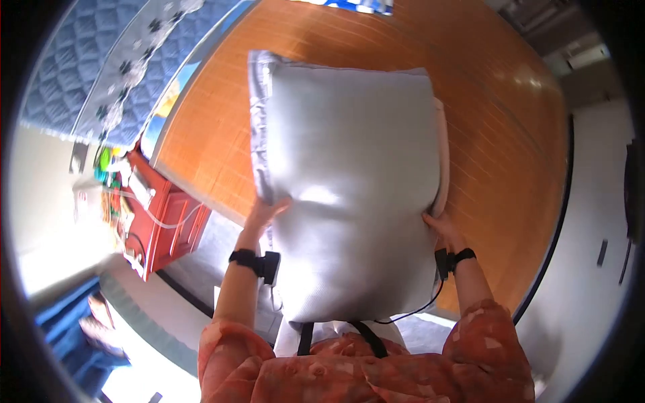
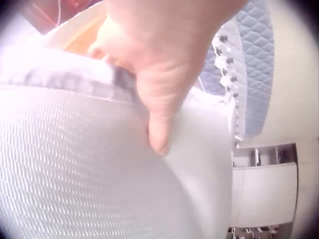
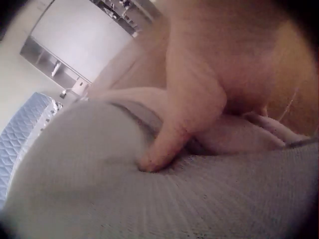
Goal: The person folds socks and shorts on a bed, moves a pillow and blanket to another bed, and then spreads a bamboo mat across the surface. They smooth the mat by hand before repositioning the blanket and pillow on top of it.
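Note:
A large silver-grey pillow (image 1: 349, 148) with a finely woven face fills the middle of the head view, held in front of the body. My left hand (image 1: 267, 215) grips its left edge, thumb pressed into the face. In the left wrist view that thumb (image 2: 159, 134) dents the surface beside a gathered grey border (image 2: 65, 77). On the opposite edge my right hand (image 1: 443, 228) grips the pillow, and its thumb (image 3: 162, 149) sinks into the cover. A pale pink layer (image 1: 441, 148) shows along the right side. The other fingers are mostly hidden behind the pillow.
Beneath and beyond the pillow spreads an orange-brown mat (image 1: 504, 154). A blue quilted cover (image 1: 74, 67) lies at the upper left. To the left stands a red cabinet (image 1: 171, 218) with small items and a cable on top. A pale wall (image 1: 601, 181) runs along the right.

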### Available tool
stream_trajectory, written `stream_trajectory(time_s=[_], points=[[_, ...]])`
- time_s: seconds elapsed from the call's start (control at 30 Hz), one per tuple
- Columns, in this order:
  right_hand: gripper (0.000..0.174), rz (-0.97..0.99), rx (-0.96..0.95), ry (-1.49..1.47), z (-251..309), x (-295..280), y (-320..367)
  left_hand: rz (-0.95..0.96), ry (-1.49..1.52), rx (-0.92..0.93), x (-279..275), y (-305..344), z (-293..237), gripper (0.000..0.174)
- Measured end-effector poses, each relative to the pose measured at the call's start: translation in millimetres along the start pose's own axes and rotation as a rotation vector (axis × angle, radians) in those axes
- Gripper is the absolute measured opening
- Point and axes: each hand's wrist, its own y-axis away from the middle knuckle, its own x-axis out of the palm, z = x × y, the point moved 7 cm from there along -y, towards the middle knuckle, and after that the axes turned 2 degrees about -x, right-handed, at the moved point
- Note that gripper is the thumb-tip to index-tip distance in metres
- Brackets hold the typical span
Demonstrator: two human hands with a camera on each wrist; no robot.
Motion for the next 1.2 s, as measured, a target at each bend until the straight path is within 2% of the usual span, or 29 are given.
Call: stream_trajectory(time_s=[0.03, 0.1, 0.17, 0.23, 0.27, 0.33, 0.4, 0.47, 0.57, 0.63, 0.67, 0.77, 0.8, 0.87, 0.93, 1.0, 1.07, 1.13, 1.17, 1.2], points=[[0.058, 0.037, -0.007, 0.030, 0.5, -2.4, -2.3, -0.020, -0.002, -0.176, 2.8, 8.3, 12.3, 0.058], [0.062, 0.118, 0.082, -0.289, -11.2, 10.5, -1.9, 0.085, 0.014, -0.145, 5.6, 9.7, 24.0, 0.057], [0.055, 0.151, 0.179, -0.314, 21.4, 34.2, 17.7, 0.148, 0.187, -0.263, 9.7, 18.0, 33.9, 0.052], [0.047, 0.159, 0.148, -0.382, 16.8, 37.3, 16.0, 0.251, 0.412, -0.249, 22.9, 44.3, 16.1, 0.047], [0.041, 0.120, 0.187, -0.404, 26.2, 42.8, 32.5, 0.235, 0.270, -0.191, 18.8, 44.7, 27.4, 0.048], [0.037, 0.069, 0.220, -0.420, 44.4, 52.9, 63.9, 0.228, 0.388, -0.160, 21.8, 79.4, 9.3, 0.042], [0.036, 0.097, 0.180, -0.374, 50.9, 62.1, 86.0, 0.263, 0.374, -0.138, 16.2, 98.7, 34.0, 0.033], [0.036, 0.139, 0.137, -0.307, 49.9, 79.4, 105.6, 0.283, 0.388, -0.151, 3.8, 140.0, 41.8, 0.033], [0.035, 0.190, 0.061, -0.223, 39.5, 104.4, 133.4, 0.267, 0.449, -0.097, -26.8, 189.3, 76.8, 0.037], [0.035, 0.210, 0.002, -0.169, 35.3, 118.3, 166.8, 0.376, 0.438, -0.039, -38.9, 238.5, 89.1, 0.077], [0.034, 0.227, -0.028, -0.145, 35.5, 130.6, 185.0, 0.359, 0.445, -0.011, -52.3, 266.6, 92.0, 0.077], [0.034, 0.315, -0.095, -0.046, 36.9, 191.4, 237.7, 0.101, 0.550, 0.280, -122.3, 365.3, 93.1, 0.123], [0.034, 0.366, -0.116, -0.004, 35.7, 218.9, 253.8, -0.033, 0.492, 0.335, -146.6, 403.2, 103.4, 0.107], [0.033, 0.483, -0.164, 0.082, 33.3, 275.8, 284.5, -0.055, 0.565, 0.228, -181.8, 486.9, 126.6, 0.079], [0.033, 0.633, -0.219, 0.199, 33.8, 346.5, 320.0, -0.262, 0.441, 0.277, -223.8, 568.2, 148.3, 0.052], [0.033, 0.807, -0.285, 0.348, 32.9, 430.9, 360.9, -0.456, 0.373, 0.142, -258.5, 645.3, 189.4, 0.046], [0.032, 1.002, -0.362, 0.529, 23.6, 517.9, 411.0, -0.635, 0.479, 0.322, -277.1, 728.4, 209.1, 0.049], [0.032, 1.234, -0.478, 0.749, 4.3, 608.5, 467.9, -0.867, 0.606, 0.335, -288.6, 808.9, 250.4, 0.055], [0.032, 1.361, -0.555, 0.873, -15.3, 653.7, 500.5, -1.060, 0.622, 0.231, -288.6, 857.4, 276.9, 0.049], [0.032, 1.486, -0.658, 0.991, -39.9, 695.6, 535.6, -1.330, 0.584, 0.215, -279.9, 913.4, 273.1, 0.042]])
